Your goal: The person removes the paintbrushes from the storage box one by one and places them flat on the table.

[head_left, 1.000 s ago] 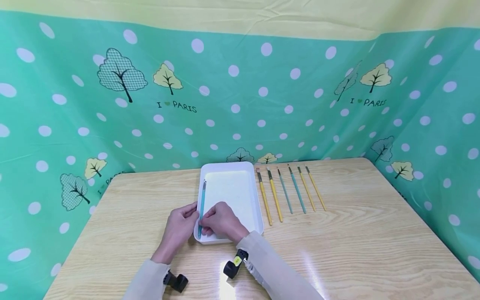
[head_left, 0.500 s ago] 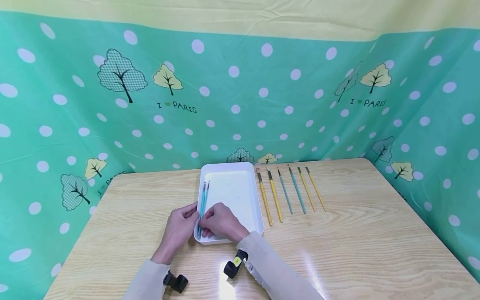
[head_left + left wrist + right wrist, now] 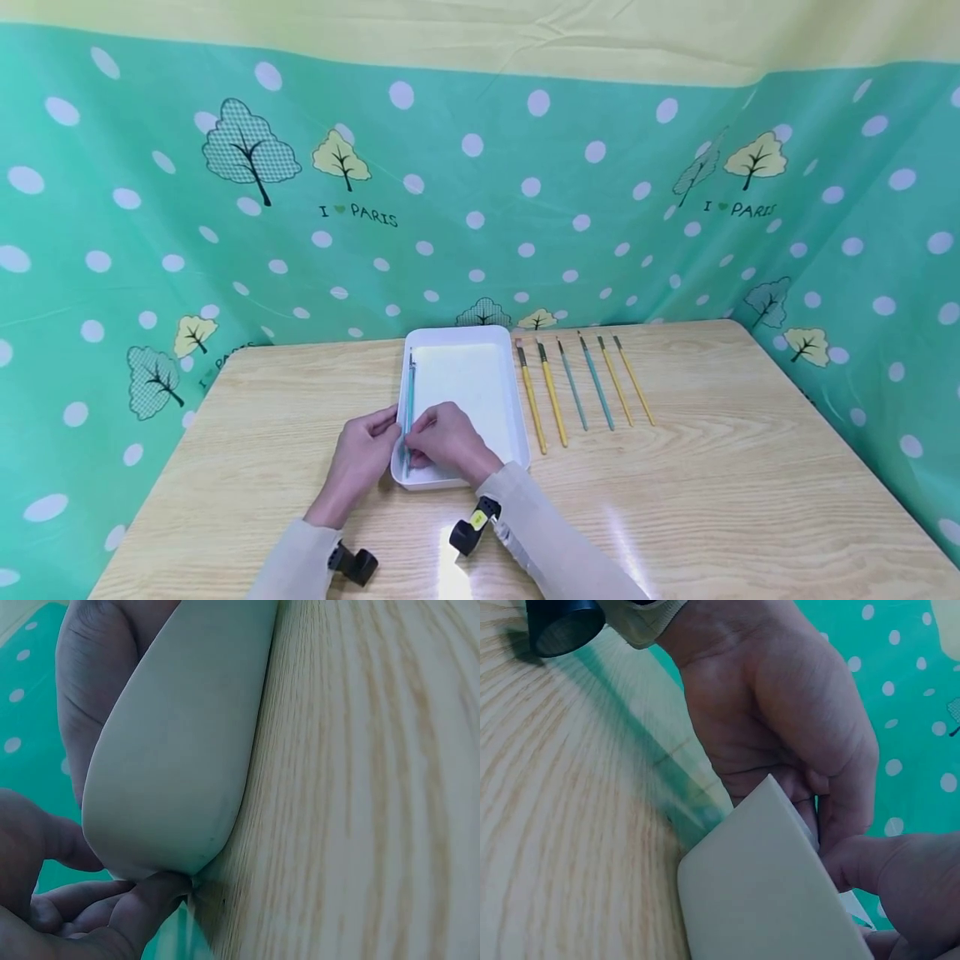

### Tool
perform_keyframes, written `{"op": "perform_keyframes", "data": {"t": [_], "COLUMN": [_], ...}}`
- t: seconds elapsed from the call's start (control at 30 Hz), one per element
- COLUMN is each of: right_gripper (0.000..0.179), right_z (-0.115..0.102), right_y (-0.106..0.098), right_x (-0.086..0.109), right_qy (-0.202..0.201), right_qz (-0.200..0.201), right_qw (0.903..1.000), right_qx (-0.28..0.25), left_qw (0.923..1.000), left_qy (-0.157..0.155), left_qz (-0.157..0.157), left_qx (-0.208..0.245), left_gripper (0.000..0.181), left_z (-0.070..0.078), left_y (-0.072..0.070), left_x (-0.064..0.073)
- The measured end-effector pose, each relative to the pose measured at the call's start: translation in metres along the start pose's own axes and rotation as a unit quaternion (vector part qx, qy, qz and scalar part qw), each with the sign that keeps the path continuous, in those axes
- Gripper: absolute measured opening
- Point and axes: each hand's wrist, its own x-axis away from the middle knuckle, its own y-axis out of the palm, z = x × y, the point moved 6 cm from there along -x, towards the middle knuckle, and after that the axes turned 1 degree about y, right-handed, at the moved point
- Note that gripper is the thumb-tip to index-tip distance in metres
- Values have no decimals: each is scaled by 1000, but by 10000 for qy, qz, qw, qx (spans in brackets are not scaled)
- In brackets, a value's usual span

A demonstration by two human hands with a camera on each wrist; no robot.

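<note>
A white rectangular tray [image 3: 468,383] lies on the table with two slim teal paintbrushes [image 3: 410,400] side by side along its left wall. My right hand [image 3: 448,437] reaches over the near rim and pinches a teal paintbrush near the lower end of its handle; the fingertips are partly hidden. Gripping the tray's left wall near the front corner is my left hand [image 3: 360,454]. In the left wrist view, the left fingers [image 3: 150,907] sit against the tray's lower outer edge. The right wrist view has the right hand [image 3: 795,720] bent down behind the tray wall [image 3: 757,885].
Right of the tray, several paintbrushes lie in a row, yellow brushes [image 3: 552,398] and teal brushes [image 3: 595,379], bristles toward the back. The wooden table [image 3: 675,500] ends at a green dotted curtain [image 3: 480,208]. A black wrist camera [image 3: 468,533] hangs under the right sleeve.
The two teal brushes, which overlapped and then spread apart at their bristle ends, now lie close together, one set slightly farther up. The right fingers have shifted slightly right; the left hand holds its place.
</note>
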Motion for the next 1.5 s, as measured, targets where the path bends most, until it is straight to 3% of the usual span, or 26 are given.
{"op": "perform_keyframes", "data": {"t": [0.27, 0.5, 0.77, 1.1, 1.27, 1.5], "right_gripper": [7, 26, 4, 10, 4, 26], "right_z": [-1, 0, 2, 1, 0, 1], "right_y": [-5, -6, -6, -11, -14, -16], "right_x": [0, -1, -2, -3, -3, -4], "right_qy": [129, 197, 349, 391, 381, 391], "right_qz": [-88, -321, -464, -234, -155, -277], "right_qw": [9997, 9982, 9968, 9986, 9988, 9981], "right_qx": [-180, -459, -545, -286, -267, -384], "left_qw": [10000, 10000, 10000, 10000, 10000, 9999], "left_qy": [-16, -3, -11, -32, -39, -71], "left_qz": [-8, 9, 29, 28, 42, 34], "left_qx": [-17, 30, 37, 27, 47, 114], "left_gripper": [45, 45, 44, 44, 44, 44], "left_z": [1, 1, 1, 0, -1, -1], "left_y": [0, 1, 2, 2, 2, 2], "left_x": [-1, -2, -2, -1, -1, -1]}}
